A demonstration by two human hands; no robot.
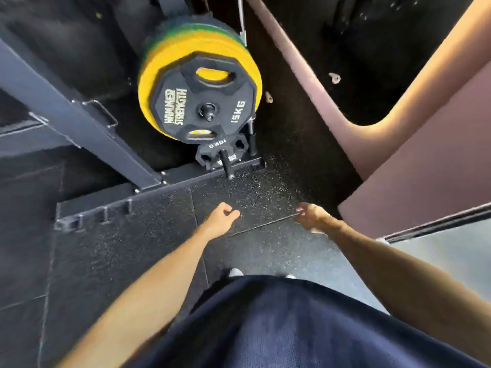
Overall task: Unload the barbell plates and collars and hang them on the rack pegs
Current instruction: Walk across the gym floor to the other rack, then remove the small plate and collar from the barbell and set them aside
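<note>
A black 15 kg plate point(204, 107) hangs on a rack peg, in front of yellow point(151, 86) and green point(172, 33) bumper plates. Below it a smaller black 10 kg plate point(215, 151) sits on a lower peg point(228, 166) whose end sticks out toward me. My left hand point(221, 217) hangs over the rubber floor below the pegs, fingers loosely curled, holding nothing. My right hand point(309, 215) hovers beside it, fingers also loosely curled and empty. The barbell and collars are out of view.
A dark steel rack upright point(66, 107) slants across the left, bolted to a base beam point(119, 197). A pinkish wall or panel point(425, 155) runs along the right. Black speckled rubber flooring point(252, 189) lies under my hands.
</note>
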